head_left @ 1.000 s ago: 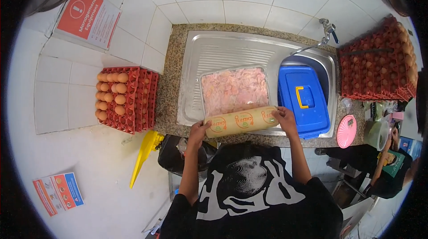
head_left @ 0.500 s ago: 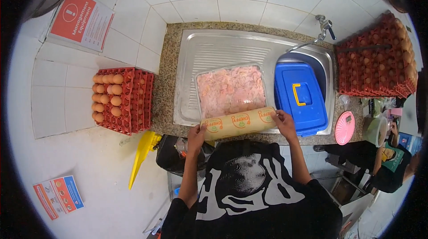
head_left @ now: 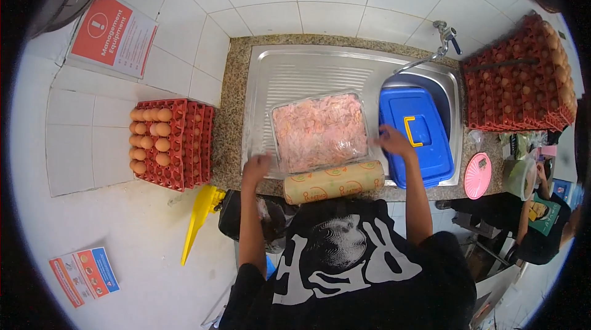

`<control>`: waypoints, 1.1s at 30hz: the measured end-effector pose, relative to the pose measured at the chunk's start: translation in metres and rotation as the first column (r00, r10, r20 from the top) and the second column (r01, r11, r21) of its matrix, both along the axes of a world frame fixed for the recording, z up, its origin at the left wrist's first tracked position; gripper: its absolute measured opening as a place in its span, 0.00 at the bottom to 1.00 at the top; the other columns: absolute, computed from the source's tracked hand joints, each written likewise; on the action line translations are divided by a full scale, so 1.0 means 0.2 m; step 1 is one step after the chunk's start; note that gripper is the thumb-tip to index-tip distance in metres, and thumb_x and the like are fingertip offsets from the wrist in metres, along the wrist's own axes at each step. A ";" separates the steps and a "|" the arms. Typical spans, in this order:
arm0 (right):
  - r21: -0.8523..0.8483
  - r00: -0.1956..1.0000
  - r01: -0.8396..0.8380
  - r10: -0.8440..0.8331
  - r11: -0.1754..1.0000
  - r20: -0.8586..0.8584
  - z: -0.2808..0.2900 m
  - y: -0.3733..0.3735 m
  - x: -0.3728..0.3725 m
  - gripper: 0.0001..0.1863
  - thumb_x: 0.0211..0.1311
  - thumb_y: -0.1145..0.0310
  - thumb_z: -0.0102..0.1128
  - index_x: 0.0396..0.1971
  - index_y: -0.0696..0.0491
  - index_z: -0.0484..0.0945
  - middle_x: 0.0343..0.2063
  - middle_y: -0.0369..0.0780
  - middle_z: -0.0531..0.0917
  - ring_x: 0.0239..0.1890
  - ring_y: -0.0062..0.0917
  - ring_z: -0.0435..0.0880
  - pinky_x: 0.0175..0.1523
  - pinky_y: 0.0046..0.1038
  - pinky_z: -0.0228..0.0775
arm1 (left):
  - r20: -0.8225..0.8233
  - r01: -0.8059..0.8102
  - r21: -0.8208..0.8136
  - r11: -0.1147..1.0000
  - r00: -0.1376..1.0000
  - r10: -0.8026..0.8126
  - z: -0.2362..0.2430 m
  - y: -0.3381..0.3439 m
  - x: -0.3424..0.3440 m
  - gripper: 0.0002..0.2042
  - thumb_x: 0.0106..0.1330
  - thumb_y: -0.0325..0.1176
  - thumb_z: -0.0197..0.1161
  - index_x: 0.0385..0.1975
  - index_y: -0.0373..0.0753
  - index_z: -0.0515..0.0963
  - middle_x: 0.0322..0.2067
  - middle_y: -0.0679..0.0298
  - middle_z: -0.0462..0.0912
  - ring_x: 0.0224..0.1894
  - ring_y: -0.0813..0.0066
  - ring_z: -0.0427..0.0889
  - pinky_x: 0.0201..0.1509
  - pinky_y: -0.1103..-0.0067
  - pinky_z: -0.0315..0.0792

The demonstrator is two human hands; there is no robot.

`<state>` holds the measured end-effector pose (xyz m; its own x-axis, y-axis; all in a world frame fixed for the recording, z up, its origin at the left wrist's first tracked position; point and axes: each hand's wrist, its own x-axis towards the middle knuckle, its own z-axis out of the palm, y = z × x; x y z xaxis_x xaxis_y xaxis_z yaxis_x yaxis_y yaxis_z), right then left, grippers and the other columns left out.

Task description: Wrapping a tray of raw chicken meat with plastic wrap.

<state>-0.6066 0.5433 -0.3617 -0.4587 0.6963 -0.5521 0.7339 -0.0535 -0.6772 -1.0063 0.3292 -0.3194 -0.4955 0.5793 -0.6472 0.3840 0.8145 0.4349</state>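
While the roll [head_left: 332,183] lies free of any grip along the near edge of the sink [head_left: 250,102], the head view shows the tray [head_left: 314,98] just beyond it, on the steel drainboard [head_left: 308,68], filled with pale pink meat [head_left: 317,130]. Whether the roll touches the tray's near side, I cannot tell.

The left hand [head_left: 258,165] is just beside the tray's near left corner, blurred; how its fingers stand cannot be made out. The right hand [head_left: 395,142] is over the left edge of the blue box [head_left: 431,136], its fingertips turned in toward the tray's right side. They look bent, but whether they pinch anything is too blurred to tell. Neither of the hands is on the meat.

A bright sheen on the meat's near right part suggests clear film [head_left: 346,144], though its edges are not visible. I judge the step in hand to be work at the tray's two sides, one hand to each. From there, the next move would call for fingertips closing evenly on both sides, with the right hand kept clear of the box, which stands close by over the basin [head_left: 436,88]. The roll, loose and round at the front of the desk [head_left: 236,84], calls for care against a nudge from the wrists.
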 end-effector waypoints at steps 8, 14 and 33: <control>-0.029 0.914 0.359 -0.358 0.933 -0.191 -0.34 0.12 -0.32 0.14 0.68 0.60 0.49 0.33 0.54 0.76 0.21 0.33 0.76 0.23 0.15 0.72 0.26 0.22 0.66 | -0.222 -0.059 0.317 0.947 0.966 0.135 -0.30 0.30 0.09 0.15 0.65 0.39 0.49 0.28 0.33 0.76 0.28 0.50 0.80 0.33 0.53 0.80 0.38 0.65 0.70; -0.068 0.833 0.341 -0.335 0.938 -0.441 -0.08 0.35 -0.44 0.13 0.70 0.64 0.46 0.27 0.53 0.74 0.20 0.28 0.71 0.22 0.12 0.67 0.25 0.19 0.60 | 0.019 -0.203 0.622 0.756 0.969 0.245 -0.07 0.49 -0.10 0.16 0.69 0.38 0.48 0.28 0.31 0.75 0.20 0.61 0.74 0.25 0.74 0.71 0.32 0.74 0.66; -0.115 0.832 0.397 -0.410 0.911 -0.374 0.11 -0.48 -0.28 0.14 0.67 0.62 0.49 0.28 0.58 0.74 0.18 0.36 0.74 0.24 0.18 0.74 0.32 0.25 0.67 | 0.106 -0.284 0.454 0.844 0.958 0.266 0.16 -0.18 0.02 0.12 0.70 0.35 0.49 0.28 0.33 0.72 0.24 0.70 0.70 0.30 0.82 0.67 0.36 0.80 0.64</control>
